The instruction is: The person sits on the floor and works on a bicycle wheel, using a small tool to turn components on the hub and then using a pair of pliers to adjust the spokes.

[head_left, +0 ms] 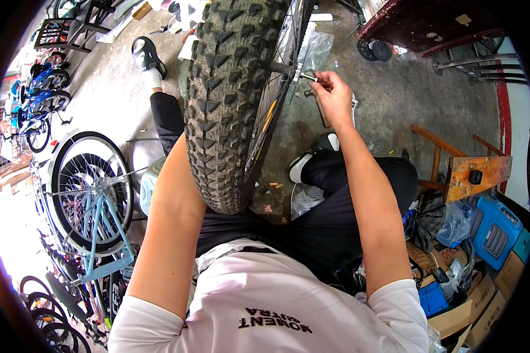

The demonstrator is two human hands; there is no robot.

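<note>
A knobby black bicycle tire (224, 106) rises vertically in the middle, its spoked rim (271, 112) showing along its right side. My right hand (333, 99) is closed in a pinch on a small metal piece (308, 76) beside the wheel's axle (280, 67). My left forearm (172, 223) runs up behind the tire, which hides my left hand and its fingers. A long, dull metal tool (323, 115) lies below my right hand, partly covered by it.
Parked bicycles (85, 235) crowd the left side. A dark red cabinet (412, 26) stands at top right. A wooden stool (474, 176), blue plastic case (492, 226) and cardboard boxes (483, 309) are at right. Clear plastic bags (315, 50) lie on the floor (383, 106).
</note>
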